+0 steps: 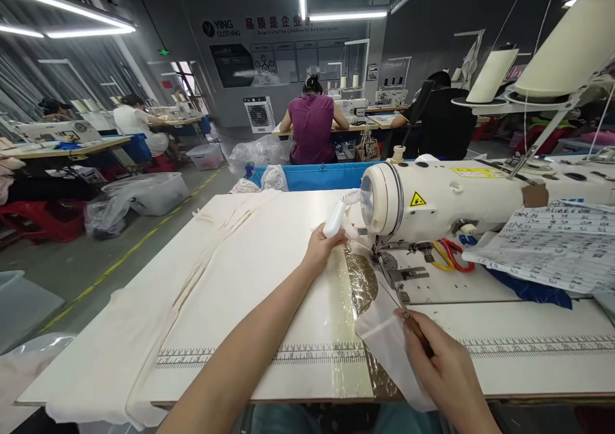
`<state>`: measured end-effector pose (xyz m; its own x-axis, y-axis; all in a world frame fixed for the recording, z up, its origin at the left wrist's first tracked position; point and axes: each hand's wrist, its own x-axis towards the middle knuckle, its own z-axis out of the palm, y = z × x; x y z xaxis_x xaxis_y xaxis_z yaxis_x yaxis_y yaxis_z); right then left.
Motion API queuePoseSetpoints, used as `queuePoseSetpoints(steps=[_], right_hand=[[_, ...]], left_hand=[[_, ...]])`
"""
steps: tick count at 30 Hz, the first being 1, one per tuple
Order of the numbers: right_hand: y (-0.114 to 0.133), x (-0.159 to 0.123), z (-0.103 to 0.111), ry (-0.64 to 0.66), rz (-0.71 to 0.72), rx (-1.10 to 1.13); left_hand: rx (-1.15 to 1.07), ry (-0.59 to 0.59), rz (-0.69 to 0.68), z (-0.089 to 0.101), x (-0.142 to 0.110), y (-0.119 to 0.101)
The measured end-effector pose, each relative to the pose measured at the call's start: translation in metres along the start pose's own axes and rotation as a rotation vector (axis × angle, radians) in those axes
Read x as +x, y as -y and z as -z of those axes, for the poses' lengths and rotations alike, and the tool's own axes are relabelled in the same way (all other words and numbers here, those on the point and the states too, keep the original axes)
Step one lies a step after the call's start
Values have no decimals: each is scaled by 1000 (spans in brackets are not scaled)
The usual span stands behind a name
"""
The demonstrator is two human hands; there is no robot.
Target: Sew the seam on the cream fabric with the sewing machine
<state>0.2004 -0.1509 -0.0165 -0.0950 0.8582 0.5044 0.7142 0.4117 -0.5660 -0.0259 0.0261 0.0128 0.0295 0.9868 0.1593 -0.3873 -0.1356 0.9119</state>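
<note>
My left hand (323,249) rests on the table left of the sewing machine's needle area, fingers bent around the edge of pale fabric (354,226). A smooth white elongated piece (334,219) stands up at its fingertips; its kind is unclear. My right hand (439,357), closed, grips a slim metal tool with a brown handle (419,335), its shaft pointing toward the presser foot (377,255). Beneath that tool, a sheer white fabric strip (387,341) runs from the needle area over the table's front edge, touching my right fingertips.
The white sewing machine (432,194) fills the right side. Red- and yellow-handled scissors (451,255) and handwritten sheets (552,242) lie by it. Cream fabric (129,325) drapes over the table's left edge. A printed ruler (307,356) runs along the front. Other people sit at machines beyond.
</note>
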Motion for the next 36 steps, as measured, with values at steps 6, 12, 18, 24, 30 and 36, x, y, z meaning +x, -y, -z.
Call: queuePoseSetpoints(steps=[6, 12, 18, 24, 30, 36], right_hand=[[3, 1, 0, 12, -25, 7], [3, 1, 0, 9, -32, 27], [2, 3, 0, 22, -30, 19], [11, 8, 9, 85, -99, 74], [22, 2, 8, 101, -93, 130], [64, 5, 2, -21, 58, 212]], left_hand=[[2, -5, -2, -2, 0, -1], [42, -27, 20, 0, 1, 1], [156, -107, 57, 7, 7, 3], [447, -85, 112, 21, 13, -23], [809, 126, -34, 21, -27, -48], [1386, 639, -568, -9, -62, -20]])
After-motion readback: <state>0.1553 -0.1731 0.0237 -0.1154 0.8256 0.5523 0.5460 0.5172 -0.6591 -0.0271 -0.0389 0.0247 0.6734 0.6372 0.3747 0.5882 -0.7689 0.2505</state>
